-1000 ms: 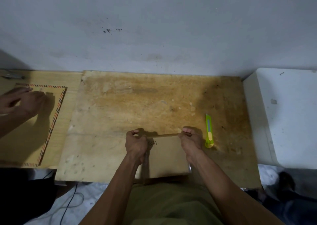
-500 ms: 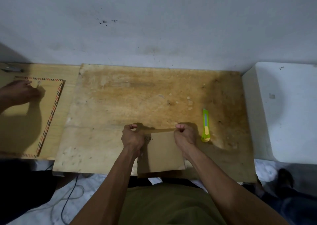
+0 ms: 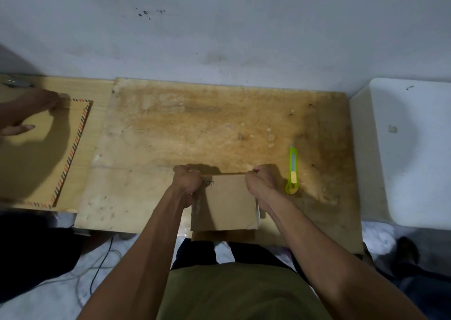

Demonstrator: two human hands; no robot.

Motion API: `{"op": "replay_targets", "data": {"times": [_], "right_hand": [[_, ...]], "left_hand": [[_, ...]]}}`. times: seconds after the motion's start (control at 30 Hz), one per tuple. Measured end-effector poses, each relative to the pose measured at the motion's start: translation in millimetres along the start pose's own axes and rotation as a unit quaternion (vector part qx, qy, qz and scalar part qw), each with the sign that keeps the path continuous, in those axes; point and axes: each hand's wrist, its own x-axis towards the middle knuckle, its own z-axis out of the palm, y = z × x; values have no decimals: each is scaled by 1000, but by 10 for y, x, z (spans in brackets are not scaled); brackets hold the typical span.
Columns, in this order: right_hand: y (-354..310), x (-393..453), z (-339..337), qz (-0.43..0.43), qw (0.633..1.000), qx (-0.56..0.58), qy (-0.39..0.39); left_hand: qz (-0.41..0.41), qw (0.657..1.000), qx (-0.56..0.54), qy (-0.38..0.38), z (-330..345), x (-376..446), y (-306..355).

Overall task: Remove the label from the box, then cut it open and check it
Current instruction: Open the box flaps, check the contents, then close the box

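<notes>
A brown cardboard box (image 3: 227,202) lies at the near edge of the worn plywood table (image 3: 195,129), with dark handwriting near its far left corner. My left hand (image 3: 186,180) is clenched on the far left corner of its top flap. My right hand (image 3: 261,181) grips the far right corner the same way. A lime green utility knife (image 3: 292,172) lies on the table just right of my right hand. No label is visible on the box from here.
Another person's hand (image 3: 22,114) rests on a tan envelope with a striped border (image 3: 46,153) at the left. A white block (image 3: 412,148) stands to the right of the table. A wall runs along the far edge.
Both my hands keep their grip on the box's far corners and the box barely shifts. The other person's hand has moved further left and back on the envelope.
</notes>
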Motion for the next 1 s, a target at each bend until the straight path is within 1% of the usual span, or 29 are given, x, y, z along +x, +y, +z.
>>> {"op": "replay_targets", "data": {"times": [0.1, 0.27, 0.37, 0.43, 0.53, 0.67, 0.77, 0.83, 0.9, 0.97, 1.0], "right_hand": [[-20, -30, -17, 5, 1000, 0, -26], [-28, -77, -21, 13, 999, 14, -32], [-20, -152, -27, 0, 999, 22, -37], [36, -204, -19, -23, 999, 7, -36], [195, -260, 65, -72, 997, -28, 6], [300, -293, 140, -134, 989, -34, 54], [388, -286, 205, -178, 977, -80, 85], [497, -275, 274, -201, 967, -108, 118], [604, -263, 341, -244, 950, -118, 156], [682, -249, 389, -281, 936, -114, 180], [719, -238, 414, -297, 928, -123, 185]], "left_hand": [[-2, 1000, 6, -16, -5, 21, -19], [23, 999, 47, 5, -8, -57, -31], [31, 998, 48, 2, -18, -72, -64], [43, 997, 69, 12, -34, -79, -120], [76, 991, 106, 32, -63, -129, -216], [115, 981, 156, 20, -70, -180, -261], [130, 976, 175, 24, -59, -268, -246], [184, 946, 264, 33, -33, -334, -324], [222, 926, 303, 44, -3, -387, -434], [236, 927, 288, 51, 29, -391, -551], [255, 931, 258, 52, 39, -380, -619]]}}
